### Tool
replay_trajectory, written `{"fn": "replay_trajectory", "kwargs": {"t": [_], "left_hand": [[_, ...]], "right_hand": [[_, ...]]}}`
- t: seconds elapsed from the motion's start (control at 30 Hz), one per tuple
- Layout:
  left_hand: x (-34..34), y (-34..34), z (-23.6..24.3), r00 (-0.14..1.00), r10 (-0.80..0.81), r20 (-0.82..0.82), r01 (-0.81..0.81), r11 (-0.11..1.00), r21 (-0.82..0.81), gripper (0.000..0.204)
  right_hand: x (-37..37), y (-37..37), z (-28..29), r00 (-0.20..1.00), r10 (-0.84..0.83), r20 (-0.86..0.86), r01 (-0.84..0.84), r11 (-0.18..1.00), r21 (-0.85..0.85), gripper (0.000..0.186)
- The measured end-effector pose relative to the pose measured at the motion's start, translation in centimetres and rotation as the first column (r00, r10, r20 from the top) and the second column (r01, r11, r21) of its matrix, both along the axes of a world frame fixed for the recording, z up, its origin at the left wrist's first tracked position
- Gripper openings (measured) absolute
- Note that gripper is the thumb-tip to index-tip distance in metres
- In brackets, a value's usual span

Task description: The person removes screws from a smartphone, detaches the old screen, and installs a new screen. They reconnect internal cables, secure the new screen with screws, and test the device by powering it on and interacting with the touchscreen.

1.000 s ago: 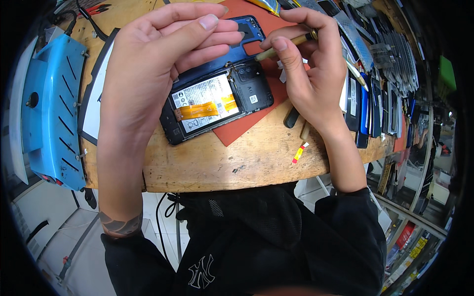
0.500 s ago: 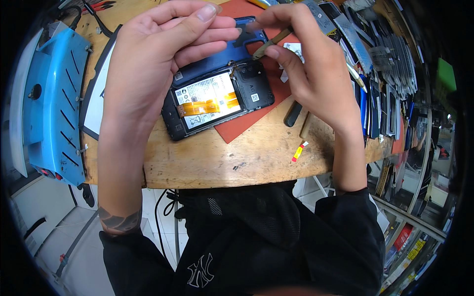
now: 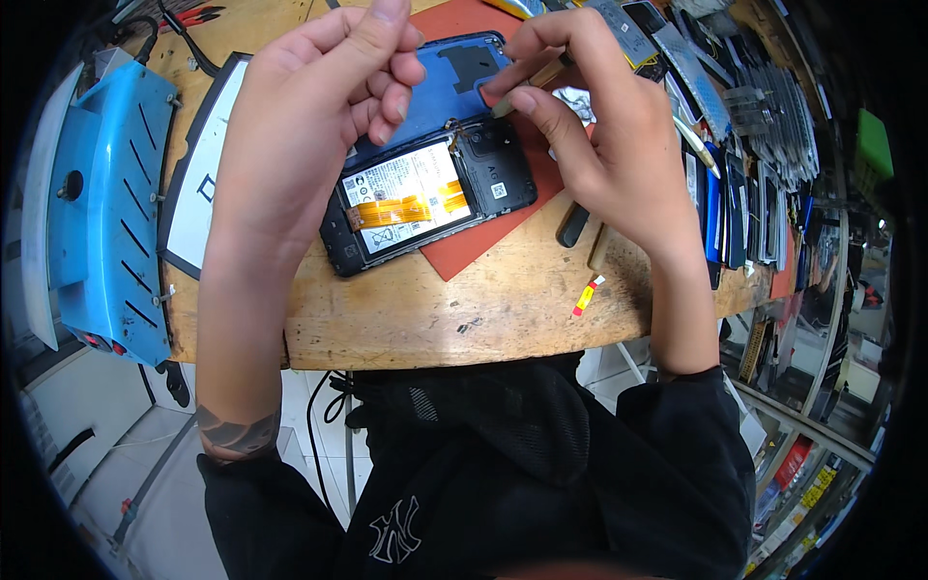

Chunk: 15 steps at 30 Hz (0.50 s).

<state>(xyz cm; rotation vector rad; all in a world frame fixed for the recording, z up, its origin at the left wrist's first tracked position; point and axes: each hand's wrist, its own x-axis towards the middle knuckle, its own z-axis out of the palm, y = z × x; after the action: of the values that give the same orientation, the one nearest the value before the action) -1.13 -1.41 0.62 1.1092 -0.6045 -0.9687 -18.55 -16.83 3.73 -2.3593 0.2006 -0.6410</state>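
Observation:
My left hand [image 3: 319,106] is raised over the phone's left end, fingers curled beside the thumb; anything within them is hidden. My right hand [image 3: 619,164] grips a slim brown-and-olive tool [image 3: 502,106], its tip by the upper edge of the opened black phone [image 3: 493,179]. The phone shows a white battery [image 3: 391,184] with orange flex cables [image 3: 382,215] across it, and lies angled on a red mat [image 3: 464,251]. Directly behind it lies a blue back cover [image 3: 428,82], partly covered by my left hand.
A blue machine [image 3: 106,213] and white framed board [image 3: 193,198] sit left on the wooden bench [image 3: 435,319]. Piled phones and parts [image 3: 759,126] line the right. A dark tool [image 3: 570,224], tan stick [image 3: 597,246] and small yellow-red strip [image 3: 587,296] lie near my right wrist.
My left hand's fingers have curled in from stretched, uncovering more of the blue cover. My right hand has moved slightly, still holding the tool. The phone stays in place.

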Motion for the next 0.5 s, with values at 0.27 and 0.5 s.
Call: {"fn": "replay_trajectory", "kwargs": {"t": [0.27, 0.5], "left_hand": [[-1.8, -0.5, -0.2, 0.997, -0.019, 0.078, 0.019, 1.0, -0.003, 0.024], [-1.8, -0.6, -0.2, 0.995, -0.096, -0.014, 0.096, 0.995, -0.025, 0.025]], "right_hand": [[-1.2, -0.4, 0.7, 0.938, 0.044, 0.344, -0.134, 0.961, 0.242, 0.019], [-1.0, 0.0, 0.1, 0.898, 0.17, 0.405, -0.228, 0.969, 0.1, 0.023]]}}
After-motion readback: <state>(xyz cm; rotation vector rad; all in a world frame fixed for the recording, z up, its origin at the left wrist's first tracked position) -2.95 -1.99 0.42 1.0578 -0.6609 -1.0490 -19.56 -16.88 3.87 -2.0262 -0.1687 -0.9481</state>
